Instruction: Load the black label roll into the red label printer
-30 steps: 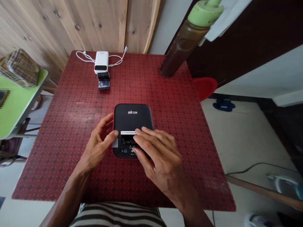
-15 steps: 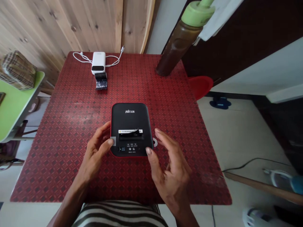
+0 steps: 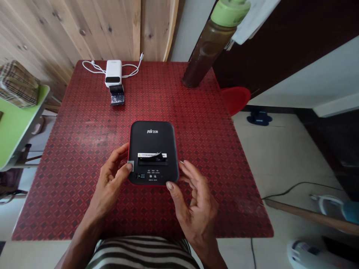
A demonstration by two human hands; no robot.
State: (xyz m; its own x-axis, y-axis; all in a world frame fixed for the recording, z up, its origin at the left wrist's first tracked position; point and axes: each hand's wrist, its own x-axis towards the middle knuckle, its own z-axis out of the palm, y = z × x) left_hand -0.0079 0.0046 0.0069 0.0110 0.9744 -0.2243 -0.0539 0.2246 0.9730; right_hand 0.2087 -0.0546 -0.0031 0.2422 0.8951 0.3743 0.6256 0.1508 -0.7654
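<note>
A black box-shaped device [image 3: 153, 144] with a red rim lies on the red patterned table [image 3: 84, 149], its slot and a row of small buttons facing me. My left hand [image 3: 112, 179] holds the device's left side, thumb pressed on a small grey tab at its edge. My right hand [image 3: 193, 201] rests at the device's right front corner, thumb touching the front edge, fingers apart and slightly curled with nothing in them. A label strip above the slot is partly peeled up.
A white power bank [image 3: 113, 73] with a white cable and a small black object [image 3: 117, 94] lie at the table's far side. A tall brown bottle with a green cap [image 3: 209, 48] stands at the far right. A red stool [image 3: 235, 99] and green table [image 3: 14, 127] flank it.
My right hand has lifted off the top of the device and moved to its right front corner, uncovering the slot and buttons. The left hand has stayed on the left side.
</note>
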